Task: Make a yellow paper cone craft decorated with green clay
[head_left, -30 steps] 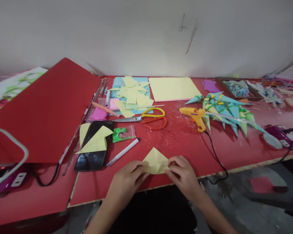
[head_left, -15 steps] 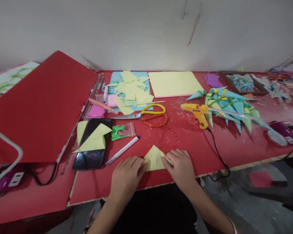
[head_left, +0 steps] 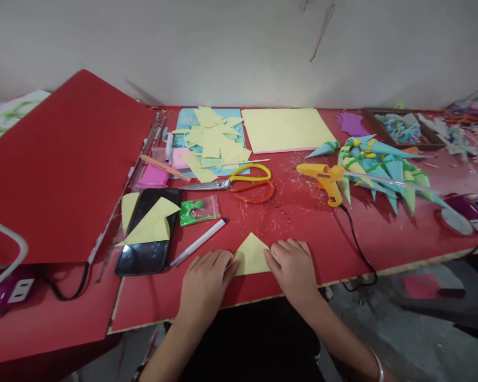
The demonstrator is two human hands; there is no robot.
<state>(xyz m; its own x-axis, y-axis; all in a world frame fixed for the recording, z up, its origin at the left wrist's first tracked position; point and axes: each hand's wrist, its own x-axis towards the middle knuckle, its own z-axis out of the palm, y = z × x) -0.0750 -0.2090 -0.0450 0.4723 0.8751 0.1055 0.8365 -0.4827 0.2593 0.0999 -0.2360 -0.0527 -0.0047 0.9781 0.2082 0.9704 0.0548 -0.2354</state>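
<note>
Tabletop (head_left: 298,217) spread red beneath a grey wall (head_left: 223,53), left hand (head_left: 205,281) and right hand (head_left: 295,270) gripping yellow paper (head_left: 250,257) at lower centre, its side corners hidden.

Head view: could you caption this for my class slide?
Left hand and right hand hold a folded yellow paper on a red tabletop, scissors lying beyond.

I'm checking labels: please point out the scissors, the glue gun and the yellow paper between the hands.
Scissors (head_left: 224,184), head view: metal just before the handles.
Glue gun (head_left: 330,179), head view: where body meets grip.
Yellow paper (head_left: 252,257), head view: middle of its visible face.
</note>
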